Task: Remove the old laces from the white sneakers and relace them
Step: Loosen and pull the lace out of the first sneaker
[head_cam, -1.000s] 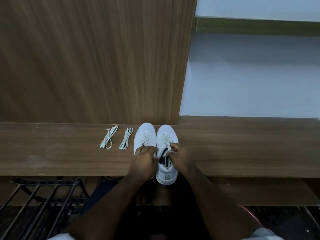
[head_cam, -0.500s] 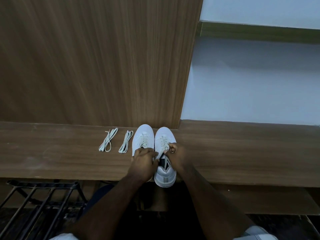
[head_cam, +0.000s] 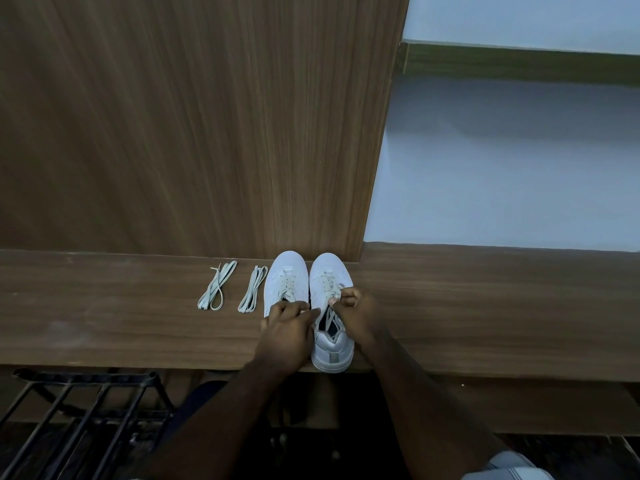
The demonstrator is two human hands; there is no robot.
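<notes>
Left hand (head_cam: 284,336) hides left sneaker (head_cam: 286,282) heel, both hands' fingers pinch right sneaker (head_cam: 330,344) laces

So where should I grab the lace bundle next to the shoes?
Pinch the nearer lace bundle around its middle, coming from above. It lies flat on the wooden bench as a long, narrow folded loop, with bare wood on both sides for fingertips.

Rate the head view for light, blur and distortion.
Head view: dim, so both hands, left and right, read dark; the sneakers stand out but their laces look soft; the panel grain is smeared toward the edges; wide-angle distortion tilts the panel's edge.
</notes>
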